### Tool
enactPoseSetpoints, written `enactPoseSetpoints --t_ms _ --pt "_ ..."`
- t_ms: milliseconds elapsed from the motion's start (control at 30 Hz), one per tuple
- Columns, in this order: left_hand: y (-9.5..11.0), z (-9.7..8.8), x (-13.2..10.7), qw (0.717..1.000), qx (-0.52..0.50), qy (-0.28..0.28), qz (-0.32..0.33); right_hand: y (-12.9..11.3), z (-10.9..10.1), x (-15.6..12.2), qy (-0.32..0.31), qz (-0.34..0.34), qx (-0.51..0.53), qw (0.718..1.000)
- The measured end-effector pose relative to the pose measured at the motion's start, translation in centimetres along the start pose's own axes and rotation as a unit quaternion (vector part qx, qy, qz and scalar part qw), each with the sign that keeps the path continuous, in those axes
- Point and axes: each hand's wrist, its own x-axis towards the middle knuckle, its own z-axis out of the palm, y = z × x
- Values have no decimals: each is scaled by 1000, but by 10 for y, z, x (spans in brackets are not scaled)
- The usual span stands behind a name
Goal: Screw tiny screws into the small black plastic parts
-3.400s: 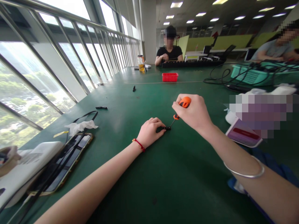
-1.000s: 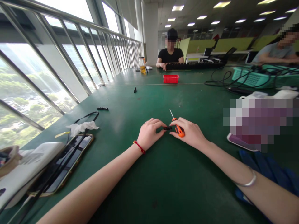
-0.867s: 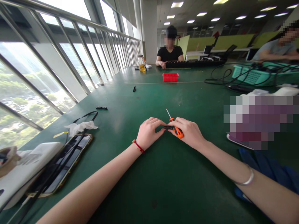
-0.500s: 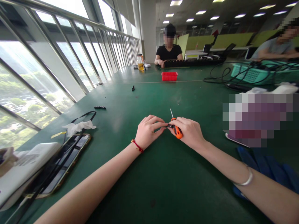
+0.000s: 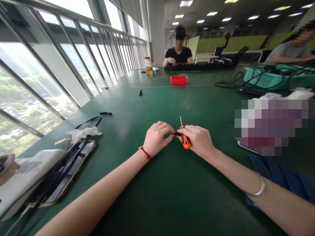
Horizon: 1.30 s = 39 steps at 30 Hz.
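Note:
Over the middle of the green table [image 5: 147, 170], my two hands almost meet. My left hand [image 5: 158, 137] pinches a small black part [image 5: 177, 133] between thumb and fingertips; its exact kind is too small to make out. My right hand [image 5: 199, 137] is closed around an orange and black screwdriver [image 5: 186, 142], whose thin metal shaft points away from me. The right fingertips also touch the other end of the black part. Farther off lie two more small black pieces, one [image 5: 140, 92] towards the back and another [image 5: 105, 113] on the left.
A phone [image 5: 86, 147] lies under black cables on the left, beside a white box [image 5: 29, 177] and crumpled tissue [image 5: 85, 132]. Ahead sits a red bin [image 5: 179, 80]. A teal basket [image 5: 261, 78] with cables and blue gloves [image 5: 275, 173] are at right. Two people sit beyond.
The screwdriver has tilted slightly in my right hand, its handle shifting a little towards me. My left hand keeps its pinch. The person opposite has moved a hand up onto the black strip.

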Motion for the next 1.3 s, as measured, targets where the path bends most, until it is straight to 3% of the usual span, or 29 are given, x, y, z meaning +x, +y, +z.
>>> enactPoseSetpoints --t_ms 333,667,1033,1300 --pt "2 1 0 998 48 -25 36 2 3 -1 -20 -17 1 1000" --pt "-1 2 0 998 30 0 60 5 6 -2 17 -15 22 999" --pt "-4 5 0 997 -62 -37 -1 10 9 -4 -19 50 94 994" --pt "-5 4 2 979 -167 -55 -105 12 10 -3 -46 74 67 994"
